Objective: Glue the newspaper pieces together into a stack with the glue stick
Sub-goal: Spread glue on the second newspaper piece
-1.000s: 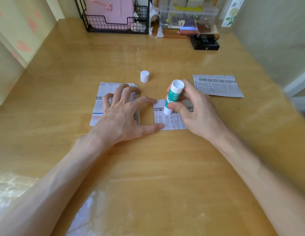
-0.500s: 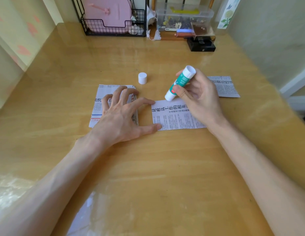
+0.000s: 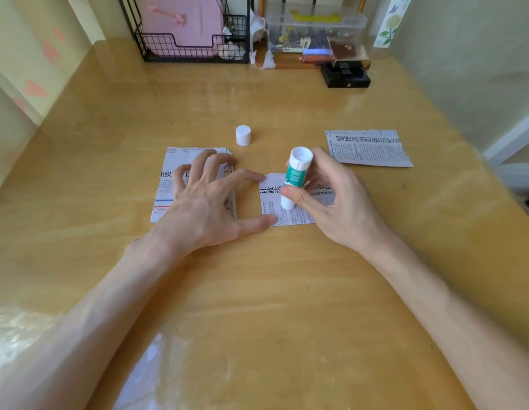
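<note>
While I'm pressing the glue stick onto the middle newspaper piece on the counter | right hand gripping stick, left hand spread, pinning paper's edge | risk: paper dragging or tearing if pin slips

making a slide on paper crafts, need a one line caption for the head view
Right hand holds a glue stick tip-down on a newspaper piece steadied by the left hand.

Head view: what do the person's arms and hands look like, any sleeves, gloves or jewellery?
The left hand and right hand are bare, without gloves. The left forearm and right forearm are bare to the frame edge; no sleeve shows. No ring, watch, bracelet or marking shows.
</note>
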